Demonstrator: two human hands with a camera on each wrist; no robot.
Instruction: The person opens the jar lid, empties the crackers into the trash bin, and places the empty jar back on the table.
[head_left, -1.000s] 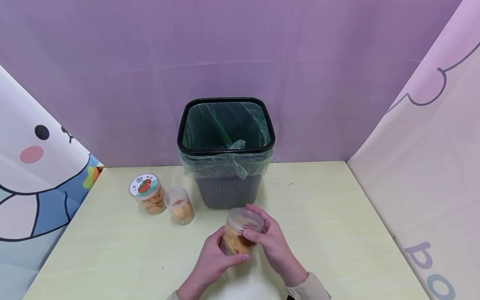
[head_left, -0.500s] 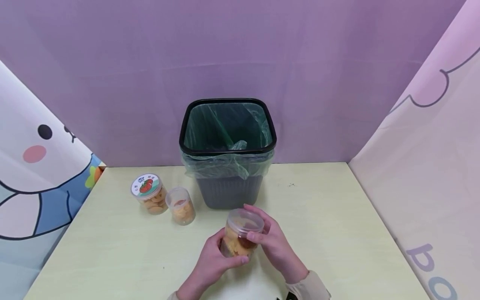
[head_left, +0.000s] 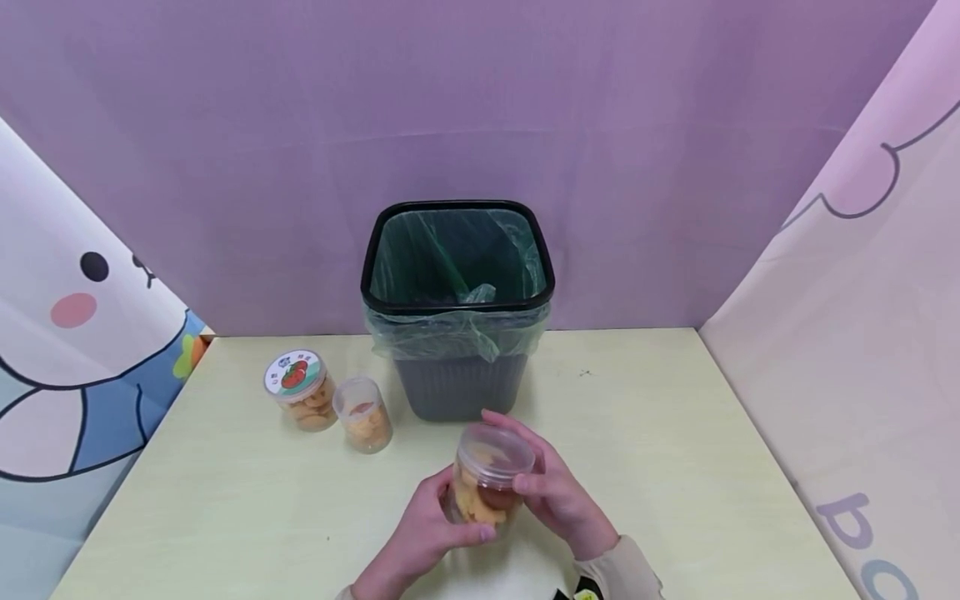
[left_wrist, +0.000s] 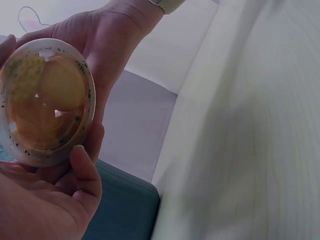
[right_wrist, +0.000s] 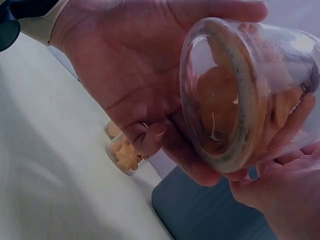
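A clear plastic jar of cookies [head_left: 474,500], topped by a see-through lid [head_left: 495,454], is held upright in front of the bin. My left hand [head_left: 427,533] grips the jar's lower part from the left, its thumb across the front. With thumb and fingers, my right hand [head_left: 558,496] grips the lid's rim from the right. The left wrist view shows the jar's round base [left_wrist: 47,105] from below, between the two hands. In the right wrist view, pale cookies [right_wrist: 217,97] and a dark piece show through the jar's wall.
A bin [head_left: 461,383] with a black rim and green liner stands at the table's back. Left of it are a jar with a tomato-print lid [head_left: 296,375] and a smaller clear tub [head_left: 363,417] holding cookies. Printed cloth [head_left: 60,400] hangs at the left side.
The jar has come slightly nearer to me and to the right. My right hand has turned a little at the lid, its thumb shifting right along the rim.
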